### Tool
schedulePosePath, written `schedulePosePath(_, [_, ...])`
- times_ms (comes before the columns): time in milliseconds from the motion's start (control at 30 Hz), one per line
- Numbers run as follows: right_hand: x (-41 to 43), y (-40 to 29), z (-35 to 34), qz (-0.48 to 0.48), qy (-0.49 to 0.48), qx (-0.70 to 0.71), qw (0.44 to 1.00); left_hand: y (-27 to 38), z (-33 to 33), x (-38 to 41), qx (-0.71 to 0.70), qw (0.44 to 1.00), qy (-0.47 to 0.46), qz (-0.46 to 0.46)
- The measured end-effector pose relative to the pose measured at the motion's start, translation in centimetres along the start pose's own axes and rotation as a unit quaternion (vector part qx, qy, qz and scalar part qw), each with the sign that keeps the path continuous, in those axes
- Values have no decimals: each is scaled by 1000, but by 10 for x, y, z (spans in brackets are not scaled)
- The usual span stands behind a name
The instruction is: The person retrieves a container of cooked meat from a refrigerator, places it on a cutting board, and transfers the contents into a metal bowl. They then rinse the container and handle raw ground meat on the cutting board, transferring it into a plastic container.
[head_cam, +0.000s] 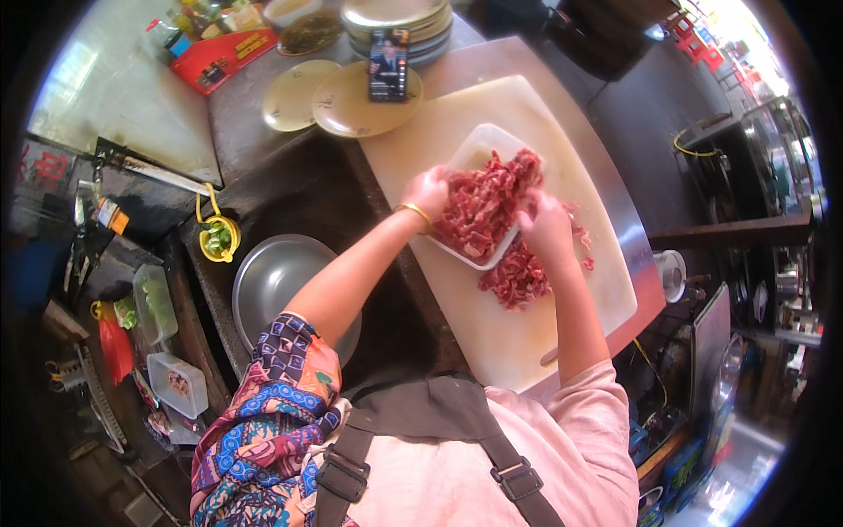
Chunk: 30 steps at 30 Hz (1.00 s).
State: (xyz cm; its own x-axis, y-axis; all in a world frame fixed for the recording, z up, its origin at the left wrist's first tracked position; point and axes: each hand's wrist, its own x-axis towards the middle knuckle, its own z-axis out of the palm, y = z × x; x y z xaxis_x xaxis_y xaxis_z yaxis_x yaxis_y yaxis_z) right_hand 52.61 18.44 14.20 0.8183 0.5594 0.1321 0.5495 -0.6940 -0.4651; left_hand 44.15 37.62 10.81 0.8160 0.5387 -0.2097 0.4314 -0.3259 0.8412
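A white plastic container (490, 138) heaped with raw sliced red meat (484, 197) is over a white cutting board (454, 296). My left hand (429, 191), with a yellow bangle at the wrist, grips the container's left side. At the opposite side my right hand (548, 224) has its fingers curled against the meat by the rim. Whether those fingers hold meat or the rim is not clear. More raw meat (517, 280) lies on the board, partly under the container and beside my right wrist, with small scraps (587, 263) farther right.
A steel bowl (283, 277) stands left of the board. Beyond are plates (355, 112), a propped phone (388, 66), a plate stack (395, 20) and a red box of bottles (227, 59). A yellow strainer (218, 237) of greens hangs left, above plastic tubs (178, 385).
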Motion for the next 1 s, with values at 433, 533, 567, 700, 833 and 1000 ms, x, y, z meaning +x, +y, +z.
schedulePosePath(433, [47,70,-4,89,37,105,990,0,1,1,32,999,10,1])
schedulePosePath(533, [44,125,36,65,48,-65,995,1,0,3,14,1000,-1,-7])
schedulePosePath(567, [37,124,30,83,32,-78,993,1,1,2,-3,1000,-12,-14])
schedulePosePath(700, [2,64,22,85,-127,0,988,-11,3,3,-39,999,20,-11])
schedulePosePath(833, [-34,31,8,15,-181,-30,983,-18,6,8,-9,1000,20,5])
schedulePosePath(1000, [-51,31,17,13,-137,-44,990,-11,6,6,24,1000,17,-2])
